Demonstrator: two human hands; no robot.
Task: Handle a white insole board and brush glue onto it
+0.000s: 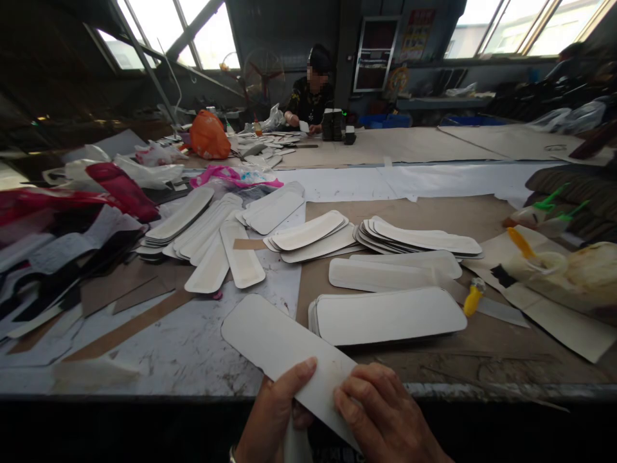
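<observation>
Holding white card strip (289,350): left hand (270,418) & right hand (380,418) both clenched on it, nr stack (385,315).

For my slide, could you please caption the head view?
Both hands, left and right, hold a white strip beside stacked strips.

No legible text anywhere. Red poster (422,17) on far wall bears print, too small and blurred to read. Yellow poster (413,43) beneath it likewise unreadable. White pieces (385,315) on table (193,347) blank, no marks or numbers.
</observation>
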